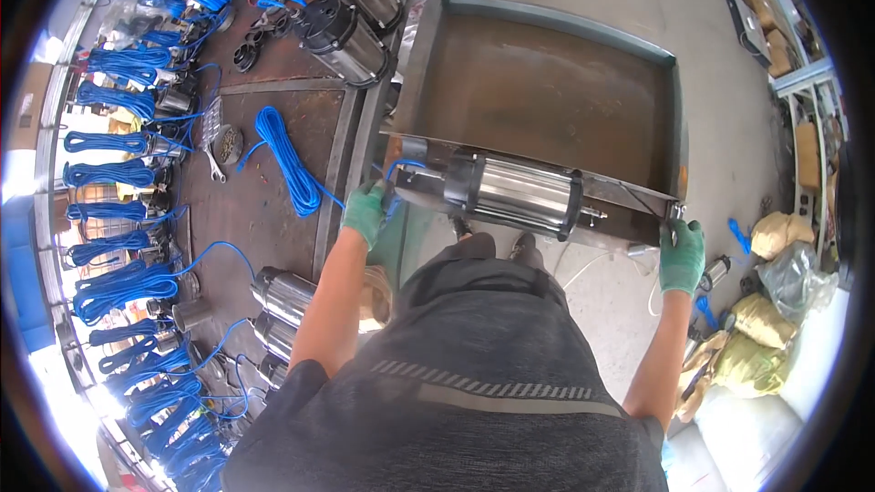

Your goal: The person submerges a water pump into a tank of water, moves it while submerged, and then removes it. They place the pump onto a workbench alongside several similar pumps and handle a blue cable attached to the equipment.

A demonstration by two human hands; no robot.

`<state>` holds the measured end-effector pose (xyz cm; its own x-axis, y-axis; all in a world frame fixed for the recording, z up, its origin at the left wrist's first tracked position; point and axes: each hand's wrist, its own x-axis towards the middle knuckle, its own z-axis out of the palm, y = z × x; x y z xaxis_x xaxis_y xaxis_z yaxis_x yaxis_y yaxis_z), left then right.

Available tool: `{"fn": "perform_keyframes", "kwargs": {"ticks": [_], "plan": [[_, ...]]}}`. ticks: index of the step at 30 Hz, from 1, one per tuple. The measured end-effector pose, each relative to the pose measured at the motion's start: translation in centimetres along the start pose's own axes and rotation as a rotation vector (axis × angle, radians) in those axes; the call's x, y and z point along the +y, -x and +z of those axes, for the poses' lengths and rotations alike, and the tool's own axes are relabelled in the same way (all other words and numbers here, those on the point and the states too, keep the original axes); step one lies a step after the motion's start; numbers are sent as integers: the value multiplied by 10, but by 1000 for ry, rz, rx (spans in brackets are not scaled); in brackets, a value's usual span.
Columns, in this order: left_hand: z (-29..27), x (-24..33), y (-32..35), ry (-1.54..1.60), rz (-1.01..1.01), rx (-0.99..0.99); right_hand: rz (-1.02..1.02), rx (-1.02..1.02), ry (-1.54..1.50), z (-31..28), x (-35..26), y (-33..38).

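Note:
A stainless steel submersible pump (524, 193) with black end caps lies sideways on the near ledge of a grey metal water tank (674, 91). At the ledge's left end, my green-gloved left hand (366, 210) is closed around a blue cable (394, 208) beside the pump's black end. My right hand (682, 255), also gloved in green, is closed at the ledge's right corner. A small metal fitting (677, 211) shows just above its fingers; what they grip is hidden. A short threaded shaft (594, 213) sticks out of the pump's right end.
On the left, a brown workbench (264, 155) carries a coiled blue cable (290, 164), a wrench (215, 164) and several steel pumps (344, 41). Many blue cable coils (123, 141) line its far left edge. Sacks (764, 321) and a shelf (809, 137) stand at right.

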<state>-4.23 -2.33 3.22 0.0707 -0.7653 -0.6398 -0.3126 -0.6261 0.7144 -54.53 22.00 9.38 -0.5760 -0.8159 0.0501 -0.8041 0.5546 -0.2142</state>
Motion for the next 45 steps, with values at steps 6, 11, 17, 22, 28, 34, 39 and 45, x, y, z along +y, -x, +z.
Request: {"fn": "perform_keyframes", "kwargs": {"ticks": [6, 11, 17, 22, 28, 34, 39, 45], "plan": [[17, 57, -9, 167, 11, -143, -123, -159, -40, 19, -13, 3], [35, 88, 14, -220, 179, -401, -237, -316, -109, 26, -39, -5], [56, 94, 33, -217, 136, -471, 95, -431, -330, -6, -41, -2], [59, 83, 23, -112, 111, -386, 373, -601, -643, -11, -47, 9], [45, 91, 29, -111, 118, -482, 494, -510, -786, 7, -82, 3], [40, 84, 28, -101, 145, -471, 523, -409, -912, 22, -75, 13], [41, 87, 22, -112, 160, -514, 474, -328, -696, 37, -77, -5], [35, 83, 16, -23, 186, -456, 553, -394, -1023, -19, -107, -12]]}}
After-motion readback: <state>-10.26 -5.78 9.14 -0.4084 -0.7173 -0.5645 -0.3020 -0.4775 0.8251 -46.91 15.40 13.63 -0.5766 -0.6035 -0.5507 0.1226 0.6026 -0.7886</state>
